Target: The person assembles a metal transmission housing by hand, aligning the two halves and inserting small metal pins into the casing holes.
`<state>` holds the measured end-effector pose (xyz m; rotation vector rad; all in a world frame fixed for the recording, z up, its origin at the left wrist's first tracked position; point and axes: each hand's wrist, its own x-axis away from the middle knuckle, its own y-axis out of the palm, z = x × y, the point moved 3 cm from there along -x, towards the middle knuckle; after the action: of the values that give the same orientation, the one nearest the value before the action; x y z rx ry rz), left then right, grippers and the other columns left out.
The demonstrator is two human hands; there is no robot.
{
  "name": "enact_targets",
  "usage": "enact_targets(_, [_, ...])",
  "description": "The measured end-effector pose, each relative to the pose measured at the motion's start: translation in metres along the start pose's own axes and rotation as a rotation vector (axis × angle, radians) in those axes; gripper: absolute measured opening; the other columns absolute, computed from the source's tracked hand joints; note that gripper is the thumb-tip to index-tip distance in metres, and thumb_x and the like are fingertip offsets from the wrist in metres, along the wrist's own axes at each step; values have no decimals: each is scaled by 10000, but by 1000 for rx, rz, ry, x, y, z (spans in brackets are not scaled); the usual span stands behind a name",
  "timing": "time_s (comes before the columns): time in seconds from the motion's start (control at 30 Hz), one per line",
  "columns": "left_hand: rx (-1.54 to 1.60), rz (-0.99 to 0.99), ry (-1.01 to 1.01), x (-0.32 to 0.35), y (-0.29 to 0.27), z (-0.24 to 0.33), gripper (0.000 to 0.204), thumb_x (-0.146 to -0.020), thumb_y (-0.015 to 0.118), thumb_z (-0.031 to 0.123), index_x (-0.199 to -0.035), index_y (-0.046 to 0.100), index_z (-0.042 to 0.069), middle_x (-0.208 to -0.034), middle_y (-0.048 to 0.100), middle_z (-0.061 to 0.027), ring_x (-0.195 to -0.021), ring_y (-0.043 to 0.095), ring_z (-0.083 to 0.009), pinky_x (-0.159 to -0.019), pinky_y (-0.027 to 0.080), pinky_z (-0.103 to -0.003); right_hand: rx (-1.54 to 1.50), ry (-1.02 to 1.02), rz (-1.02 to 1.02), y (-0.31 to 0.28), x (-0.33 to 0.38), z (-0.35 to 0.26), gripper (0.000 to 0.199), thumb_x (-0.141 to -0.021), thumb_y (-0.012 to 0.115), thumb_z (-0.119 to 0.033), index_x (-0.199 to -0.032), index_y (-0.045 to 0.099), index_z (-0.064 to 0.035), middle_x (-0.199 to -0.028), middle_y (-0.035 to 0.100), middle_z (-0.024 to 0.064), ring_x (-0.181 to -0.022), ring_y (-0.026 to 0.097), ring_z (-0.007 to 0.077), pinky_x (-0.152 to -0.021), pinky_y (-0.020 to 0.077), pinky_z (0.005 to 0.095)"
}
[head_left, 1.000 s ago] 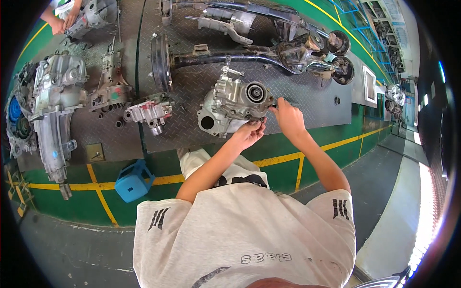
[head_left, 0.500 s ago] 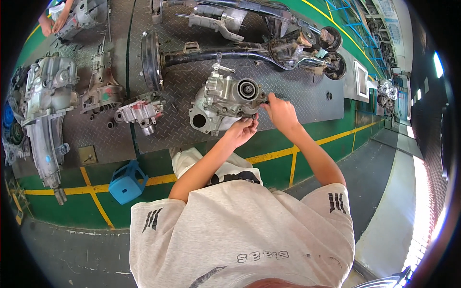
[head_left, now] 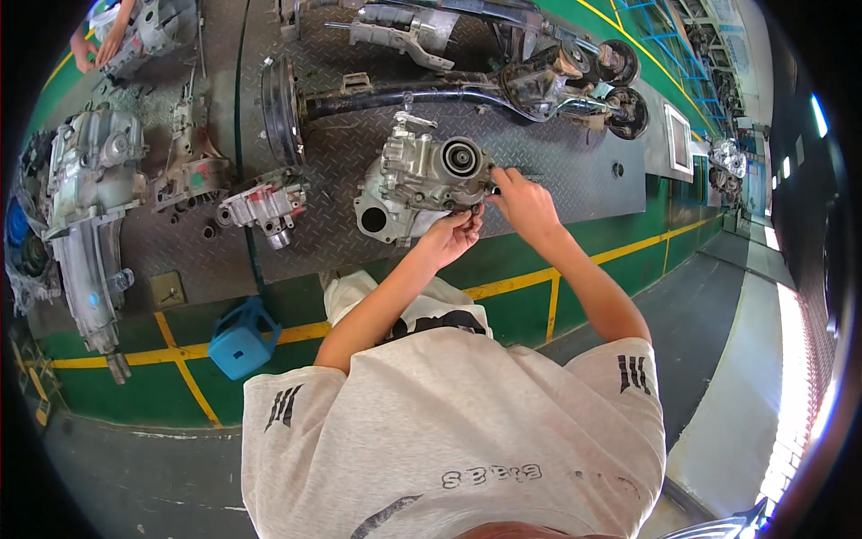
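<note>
A grey metal gear housing (head_left: 406, 175) stands on the dark tread-plate bench top in front of me. A round bearing opening (head_left: 461, 157) faces up on its right part, and a dark round hole shows at its lower left. My left hand (head_left: 453, 236) is closed at the housing's near lower edge, its fingers curled and pinched together. At the housing's right edge, my right hand (head_left: 525, 207) pinches with thumb and forefinger. Whatever small part either hand grips is too small or hidden to name.
Beyond the housing lies a long black axle (head_left: 404, 97). Left of it are a smaller housing with red marks (head_left: 268, 211), another casting (head_left: 191, 171) and a large gearbox (head_left: 97, 166). A blue stool (head_left: 242, 341) stands below the bench edge. Another person's hands (head_left: 106, 45) work at the far left.
The whole view has shifted slightly. Both hands stay at the same spots on the housing, with only small finger movement.
</note>
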<state>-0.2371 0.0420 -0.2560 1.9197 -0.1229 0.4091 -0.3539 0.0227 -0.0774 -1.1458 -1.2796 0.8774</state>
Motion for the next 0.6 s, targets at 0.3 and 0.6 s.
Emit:
enact_targets(0.3, [61, 20, -40, 11, 14, 2, 224, -1028, 483, 85, -1219, 537, -18, -1215, 627, -88, -956, 559, -166, -746, 458, -285, -82, -79, 143, 17, 9, 11, 252, -903, 656, -143, -1077, 504, -43, -1018, 640, 174, -824, 664, 401, -632, 538, 477])
enact_targets(0.6, [-477, 204, -113, 24, -6, 10, 220, -979, 562, 132, -1185, 553, 56, -1191, 662, -99, -942, 612, -165, -744, 458, -282, -13, -107, 200, 6, -3, 20, 323, -859, 720, -255, -1014, 512, -63, -818, 665, 144, -712, 679, 391, -607, 559, 450])
